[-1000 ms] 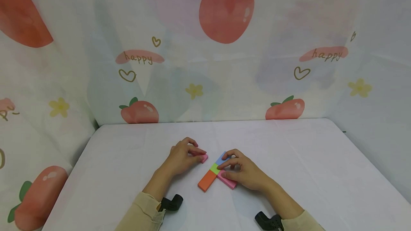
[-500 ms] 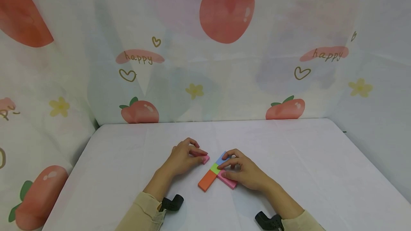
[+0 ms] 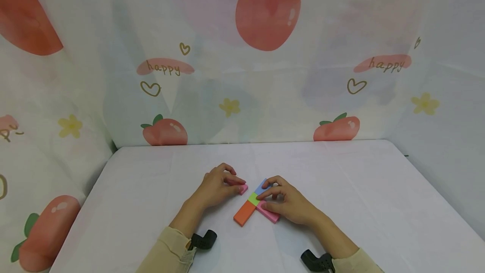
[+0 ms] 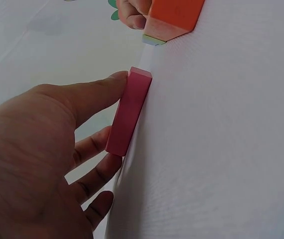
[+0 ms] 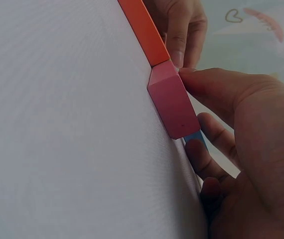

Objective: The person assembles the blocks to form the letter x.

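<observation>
My left hand [image 3: 219, 184] grips a small pink block [image 4: 128, 112] between thumb and fingers, just left of a group of blocks on the white table. My right hand [image 3: 289, 201] rests over that group, its fingers bent. Its thumb is against a second pink block [image 3: 270, 214]; one fingertip is at the light green block [image 3: 253, 199], others at the blue block [image 3: 260, 188], partly hidden. Blue, green and orange block [image 3: 244, 212] form a slanting line, and the second pink block branches off near the green one towards the lower right.
A white cloth covers the table [image 3: 360, 197]. Behind it and at the sides hangs a fabric backdrop [image 3: 265, 83] printed with fruit, hearts and flowers. Black wrist cameras sit on the left wrist [image 3: 203, 239] and right wrist [image 3: 317, 261], below beige sleeves [image 3: 166, 252].
My left hand has shifted slightly to the right with its pink block, nearer the group. The right hand and the other blocks have stayed in place.
</observation>
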Demonstrator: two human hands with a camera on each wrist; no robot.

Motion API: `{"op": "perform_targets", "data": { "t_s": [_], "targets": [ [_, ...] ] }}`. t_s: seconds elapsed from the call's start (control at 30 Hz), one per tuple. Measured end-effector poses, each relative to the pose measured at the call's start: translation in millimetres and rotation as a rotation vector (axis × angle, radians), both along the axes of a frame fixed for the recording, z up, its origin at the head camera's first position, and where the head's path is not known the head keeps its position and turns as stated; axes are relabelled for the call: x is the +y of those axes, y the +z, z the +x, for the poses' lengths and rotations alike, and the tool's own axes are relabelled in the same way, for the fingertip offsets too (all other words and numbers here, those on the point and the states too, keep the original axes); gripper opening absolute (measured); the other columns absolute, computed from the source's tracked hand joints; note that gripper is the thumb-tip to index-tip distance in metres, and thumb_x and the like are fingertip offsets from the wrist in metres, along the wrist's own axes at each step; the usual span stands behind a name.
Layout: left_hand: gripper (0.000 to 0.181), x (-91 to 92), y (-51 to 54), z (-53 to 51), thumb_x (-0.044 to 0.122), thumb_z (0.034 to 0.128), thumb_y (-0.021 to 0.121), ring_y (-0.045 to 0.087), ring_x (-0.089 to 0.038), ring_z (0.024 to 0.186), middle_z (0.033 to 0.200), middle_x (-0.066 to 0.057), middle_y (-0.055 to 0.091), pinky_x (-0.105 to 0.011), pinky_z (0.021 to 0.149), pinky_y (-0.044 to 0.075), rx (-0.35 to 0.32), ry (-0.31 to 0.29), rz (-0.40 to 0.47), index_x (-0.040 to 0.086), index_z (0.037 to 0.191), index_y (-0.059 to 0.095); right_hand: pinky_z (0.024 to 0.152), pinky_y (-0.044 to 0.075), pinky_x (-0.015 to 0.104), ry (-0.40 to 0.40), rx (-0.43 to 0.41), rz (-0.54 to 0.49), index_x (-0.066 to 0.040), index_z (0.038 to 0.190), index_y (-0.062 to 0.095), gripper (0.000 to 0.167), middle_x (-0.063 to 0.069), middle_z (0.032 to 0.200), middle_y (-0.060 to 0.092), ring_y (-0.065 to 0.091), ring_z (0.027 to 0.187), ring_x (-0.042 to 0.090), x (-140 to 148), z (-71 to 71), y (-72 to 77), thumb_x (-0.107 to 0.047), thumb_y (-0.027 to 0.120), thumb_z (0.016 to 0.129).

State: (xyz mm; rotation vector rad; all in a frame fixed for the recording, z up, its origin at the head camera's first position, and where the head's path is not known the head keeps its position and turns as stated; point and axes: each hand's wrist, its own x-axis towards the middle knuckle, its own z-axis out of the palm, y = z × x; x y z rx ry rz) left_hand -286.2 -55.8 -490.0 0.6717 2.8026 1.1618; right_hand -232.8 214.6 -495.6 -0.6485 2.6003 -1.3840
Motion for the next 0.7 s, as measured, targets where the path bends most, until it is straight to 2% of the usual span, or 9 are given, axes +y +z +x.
{"op": "perform_targets", "data": {
  "t_s": [0.4, 0.7],
  "targets": [
    [0.016, 2.2, 1.4, 1.9, 0.037, 0.0881, 0.082, 0.053, -0.011, 0.104, 0.112, 0.01, 0.058, -0.04, 0.088, 0.033, -0.001, -0.017, -0.01, 0.035, 0.104, 0.084, 0.092, 0.043, 0.03, -0.007, -0.008, -0.001, -0.031, 0.109, 0.08, 0.018, -0.002, 0.13, 0.055, 0.052, 0.116, 0.02, -0.2, -1.0, -1.3, -0.025, 0.078, 0.092],
    [0.016, 3.3, 2.1, 2.4, 0.039, 0.0873, 0.083, 0.053, -0.01, 0.102, 0.111, 0.011, 0.058, -0.04, 0.088, 0.033, -0.008, -0.02, -0.013, 0.036, 0.103, 0.084, 0.091, 0.044, 0.029, -0.001, 0.003, 0.002, -0.03, 0.109, 0.08, 0.019, -0.001, 0.13, 0.055, 0.053, 0.113, 0.018, 0.0, -0.5, -0.1, -0.024, 0.078, 0.092]
  ]
}}
